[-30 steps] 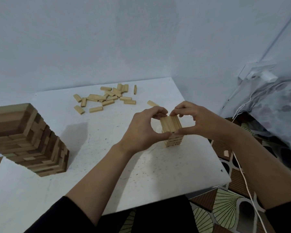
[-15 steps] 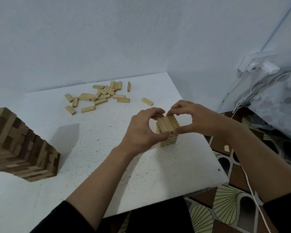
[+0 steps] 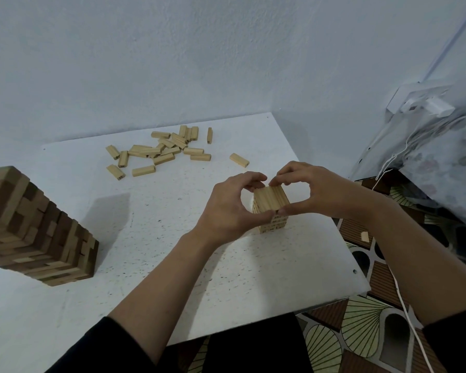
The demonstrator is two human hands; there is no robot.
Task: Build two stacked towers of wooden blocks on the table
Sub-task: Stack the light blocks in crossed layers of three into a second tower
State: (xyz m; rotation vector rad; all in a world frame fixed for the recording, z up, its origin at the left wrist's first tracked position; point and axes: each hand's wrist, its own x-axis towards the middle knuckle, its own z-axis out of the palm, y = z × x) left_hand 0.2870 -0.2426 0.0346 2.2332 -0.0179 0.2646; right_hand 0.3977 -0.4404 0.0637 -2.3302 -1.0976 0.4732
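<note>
Little has moved since the earlier frame: both hands stay curled round the top of the small tower, and only the view has drifted slightly. At the table's [image 3: 172, 251] left edge stands the large tower [image 3: 43, 238], built of mixed dark and pale wood, its upper part cut off by the picture's border. Near the back edge lies a scatter of loose blocks [image 3: 159, 150], some overlapping, with a single block [image 3: 239, 159] lying apart to their right. Close to the right edge, about midway between front and back, stands the small tower [image 3: 271, 197] of pale blocks. The left hand [image 3: 226, 211] pinches its top layer, thumb on the near side and fingertips on the far side. The right hand [image 3: 326, 195] grips the same layer from the other side in the same way, so that the two thumbs nearly meet at the near corner. Past the right edge, a small wooden piece [image 3: 364, 236] and a white cable [image 3: 400, 294] lie on the patterned floor [image 3: 361, 313].
</note>
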